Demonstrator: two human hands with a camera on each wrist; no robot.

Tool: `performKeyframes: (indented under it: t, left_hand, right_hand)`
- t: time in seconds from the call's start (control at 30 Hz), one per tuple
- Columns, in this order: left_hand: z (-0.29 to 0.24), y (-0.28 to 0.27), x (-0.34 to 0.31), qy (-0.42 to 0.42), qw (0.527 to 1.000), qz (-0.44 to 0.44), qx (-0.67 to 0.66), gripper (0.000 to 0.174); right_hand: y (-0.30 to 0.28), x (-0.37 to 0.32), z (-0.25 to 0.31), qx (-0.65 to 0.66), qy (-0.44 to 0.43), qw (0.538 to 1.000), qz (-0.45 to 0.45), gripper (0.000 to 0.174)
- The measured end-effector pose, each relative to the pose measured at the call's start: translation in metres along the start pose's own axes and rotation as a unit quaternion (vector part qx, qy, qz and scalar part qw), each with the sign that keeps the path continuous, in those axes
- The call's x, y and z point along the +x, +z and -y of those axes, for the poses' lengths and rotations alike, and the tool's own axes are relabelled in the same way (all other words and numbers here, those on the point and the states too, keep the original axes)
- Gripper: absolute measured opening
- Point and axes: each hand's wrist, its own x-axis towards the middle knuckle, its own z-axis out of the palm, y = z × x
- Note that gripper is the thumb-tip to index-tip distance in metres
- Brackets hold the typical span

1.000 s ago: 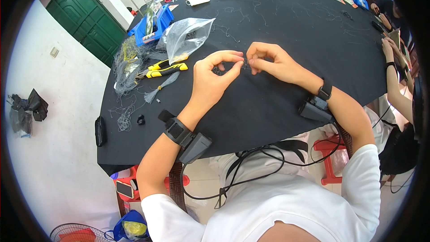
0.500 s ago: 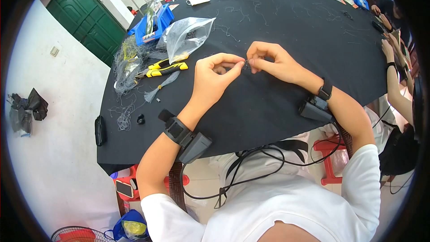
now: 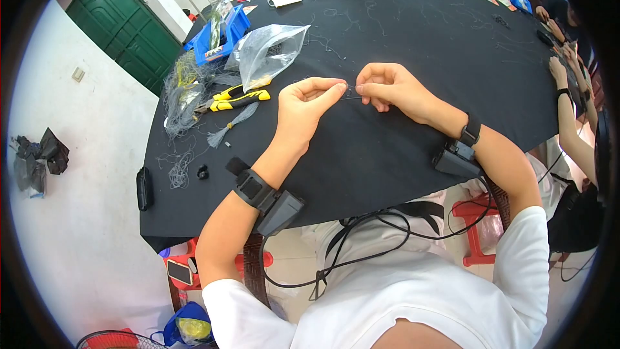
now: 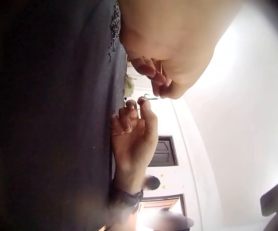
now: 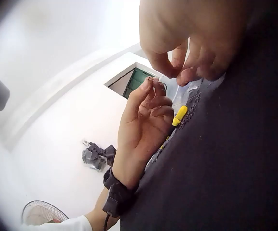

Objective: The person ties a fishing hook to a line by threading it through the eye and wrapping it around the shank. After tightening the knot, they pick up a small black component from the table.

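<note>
Over the black cloth, my left hand (image 3: 302,108) pinches a small fish hook (image 4: 150,96) between thumb and forefinger. The hook's bend sticks out past the fingertips. Facing it, a short gap away, is my right hand (image 3: 402,95), its thumb and forefinger pinched on a thin fishing line (image 5: 162,75). The line spans from the hook to those fingers and is very faint. In the right wrist view the left hand (image 5: 141,127) holds the hook up near its fingertips. The right hand's other fingers are bent in the left wrist view.
Left of my hands lie yellow-black pliers (image 3: 240,101), a tied bundle of line (image 3: 232,126) and a tangle of line (image 3: 184,100). Behind stand a clear plastic bag (image 3: 274,52) and a blue bin (image 3: 232,35). Another person's arms (image 3: 571,116) are at the right edge.
My hands have drawn slightly apart, and a strand now shows between them. The right hand's lower fingers have spread into view. The left thumb and forefinger have closed together.
</note>
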Motion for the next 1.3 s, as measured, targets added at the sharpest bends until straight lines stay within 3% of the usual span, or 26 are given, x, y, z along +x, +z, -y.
performKeyframes:
  t: [0.27, 0.53, 0.73, 0.93, 1.3]
  left_hand:
    - [0.0, 0.006, -0.002, -0.082, 0.995, -0.017, -0.055, 0.017]
    - [0.0, -0.001, 0.0, -0.052, 0.998, -0.031, -0.001, 0.019]
    - [-0.007, -0.004, 0.002, 0.004, 0.999, -0.036, 0.04, 0.02]
    - [-0.008, -0.002, 0.002, 0.037, 0.998, -0.027, 0.039, 0.017]
    - [-0.005, -0.001, 0.0, 0.043, 0.994, 0.016, 0.099, 0.015]
  right_hand:
    - [0.007, 0.002, -0.007, -0.027, -0.047, 0.998, 0.019, 0.007]
    - [0.008, -0.002, -0.005, -0.112, -0.095, 0.989, 0.035, 0.007]
    - [0.013, -0.007, 0.004, -0.223, -0.254, 0.94, -0.052, 0.007]
    - [0.013, -0.009, 0.01, -0.245, -0.302, 0.914, -0.112, 0.007]
    - [0.013, -0.01, 0.011, -0.239, -0.314, 0.908, -0.143, 0.007]
